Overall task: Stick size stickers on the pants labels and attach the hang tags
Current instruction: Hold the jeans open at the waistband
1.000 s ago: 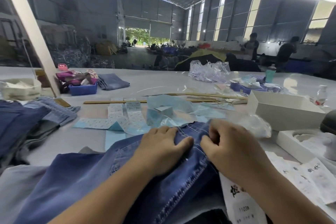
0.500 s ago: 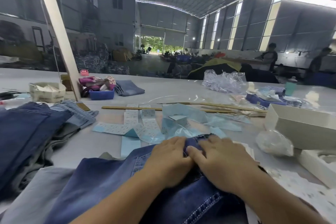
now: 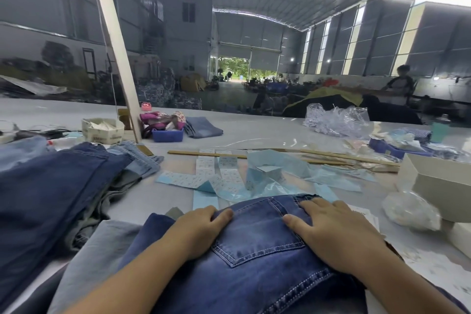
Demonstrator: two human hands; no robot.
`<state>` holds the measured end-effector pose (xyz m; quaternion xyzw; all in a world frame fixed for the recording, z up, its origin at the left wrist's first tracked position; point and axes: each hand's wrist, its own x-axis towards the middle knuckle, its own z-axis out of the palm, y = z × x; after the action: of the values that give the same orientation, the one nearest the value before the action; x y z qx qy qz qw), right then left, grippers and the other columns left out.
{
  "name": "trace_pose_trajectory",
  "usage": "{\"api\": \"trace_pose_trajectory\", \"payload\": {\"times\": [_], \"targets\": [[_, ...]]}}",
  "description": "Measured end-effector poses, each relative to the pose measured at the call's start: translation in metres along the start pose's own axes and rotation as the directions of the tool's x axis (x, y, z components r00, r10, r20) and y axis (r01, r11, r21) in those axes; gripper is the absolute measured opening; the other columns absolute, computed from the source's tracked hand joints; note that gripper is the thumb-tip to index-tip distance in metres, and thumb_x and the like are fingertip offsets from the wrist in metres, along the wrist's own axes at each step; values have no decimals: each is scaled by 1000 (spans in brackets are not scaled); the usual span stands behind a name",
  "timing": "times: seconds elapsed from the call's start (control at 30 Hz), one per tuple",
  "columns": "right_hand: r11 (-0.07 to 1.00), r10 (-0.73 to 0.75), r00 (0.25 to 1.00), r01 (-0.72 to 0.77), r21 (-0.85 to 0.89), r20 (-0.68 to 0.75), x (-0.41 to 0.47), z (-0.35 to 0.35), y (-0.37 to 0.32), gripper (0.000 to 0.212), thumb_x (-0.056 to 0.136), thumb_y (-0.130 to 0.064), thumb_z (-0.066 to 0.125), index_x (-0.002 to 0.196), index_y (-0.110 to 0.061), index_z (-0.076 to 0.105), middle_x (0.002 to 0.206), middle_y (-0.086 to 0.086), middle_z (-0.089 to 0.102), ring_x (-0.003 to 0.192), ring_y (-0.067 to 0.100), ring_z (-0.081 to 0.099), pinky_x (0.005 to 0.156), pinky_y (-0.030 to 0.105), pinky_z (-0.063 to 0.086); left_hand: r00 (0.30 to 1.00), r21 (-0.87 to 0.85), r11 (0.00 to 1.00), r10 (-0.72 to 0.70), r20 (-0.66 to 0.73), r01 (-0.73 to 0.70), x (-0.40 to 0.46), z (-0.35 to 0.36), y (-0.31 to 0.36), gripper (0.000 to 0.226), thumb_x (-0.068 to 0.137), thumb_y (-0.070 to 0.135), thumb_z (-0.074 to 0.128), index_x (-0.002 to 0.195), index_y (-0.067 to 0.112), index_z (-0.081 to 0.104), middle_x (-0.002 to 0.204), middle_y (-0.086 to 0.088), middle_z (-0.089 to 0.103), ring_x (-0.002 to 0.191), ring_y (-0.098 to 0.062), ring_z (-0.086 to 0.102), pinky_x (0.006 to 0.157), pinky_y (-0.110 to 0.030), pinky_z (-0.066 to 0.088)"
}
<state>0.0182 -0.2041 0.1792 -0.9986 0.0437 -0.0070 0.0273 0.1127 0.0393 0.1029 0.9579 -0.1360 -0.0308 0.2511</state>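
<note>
From your head camera, the one view there is, both of your hands lie on the blue pants (image 3: 257, 245) spread at 6 o'clock on the table (image 3: 254, 132). Your left hand (image 3: 201, 231) rests on the cloth at 7 o'clock, its fingertips curled over a fold; whether it pinches that fold or only presses it, you cannot tell. Your right hand (image 3: 336, 234) lies flat at 5 o'clock, fingers straight and close together, pressing beside the back pocket.

No label shows on this pair, no sticker on it, and no hang tag fixed to it, so judge this pair as not yet done: you look to be smoothing or positioning it.

The size sticker sheets (image 3: 219, 173) wait at 12 o'clock just beyond the waistband, among loose blue backing paper (image 3: 275, 171). Printed paper tags (image 3: 367, 214) lie at 4 o'clock beside your right hand.

A stack of folded jeans (image 3: 51, 186) sits at 9 o'clock; whether those are finished or waiting cannot be told. A white box (image 3: 438, 181) stands at 3 o'clock.
</note>
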Motion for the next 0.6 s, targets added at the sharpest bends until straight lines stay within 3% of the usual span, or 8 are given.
{"api": "trace_pose_trajectory", "payload": {"times": [0.07, 0.2, 0.33, 0.47, 0.6], "targets": [[1000, 5, 1000, -5, -16, 16, 1, -3, -2, 71, 88, -76, 17, 142, -35, 38, 146, -9, 41, 132, 21, 35, 106, 44, 34, 998, 66, 998, 15, -61, -11, 0, -4, 1, 47, 92, 71, 27, 90, 29, 49, 100, 2, 61, 88, -18, 54, 80, -37, 41], [997, 0, 999, 3, -83, 40, 5, -15, -12, 64, 92, -67, 24, 138, -28, 45, 145, 0, 45, 131, 27, 38, 108, 51, 29, 993, 240, 970, 70, -91, -47, 4, -19, 5, 48, 89, 74, 26, 86, 30, 44, 105, 0, 63, 86, -18, 51, 79, -37, 43], [985, -135, 988, 142, -95, 70, 7, -22, -41, 51, 94, -53, 35, 131, -20, 48, 137, 8, 48, 125, 31, 42, 107, 53, 31, 989, 546, 837, 105, -106, -31, 8, -42, 0, 56, 90, 74, 27, 103, 28, 56, 114, 0, 61, 102, -19, 53, 87, -36, 44], [955, -242, 955, 265, -131, 169, 10, -14, -88, 56, 95, -50, 39, 141, -17, 41, 141, 12, 43, 130, 41, 34, 108, 54, 30, 988, 597, 791, -56, -146, 133, 0, -67, -36, 56, 91, 69, 32, 116, 26, 59, 126, -1, 59, 114, -21, 53, 89, -37, 43], [899, -385, 889, 422, -117, 247, 15, -6, -145, 54, 96, -44, 44, 143, -18, 42, 140, 14, 45, 127, 37, 39, 106, 52, 30, 946, 446, 834, -286, -152, 324, -21, -81, -92, 61, 92, 69, 28, 115, 23, 61, 129, -4, 60, 117, -24, 55, 95, -36, 44]]}}
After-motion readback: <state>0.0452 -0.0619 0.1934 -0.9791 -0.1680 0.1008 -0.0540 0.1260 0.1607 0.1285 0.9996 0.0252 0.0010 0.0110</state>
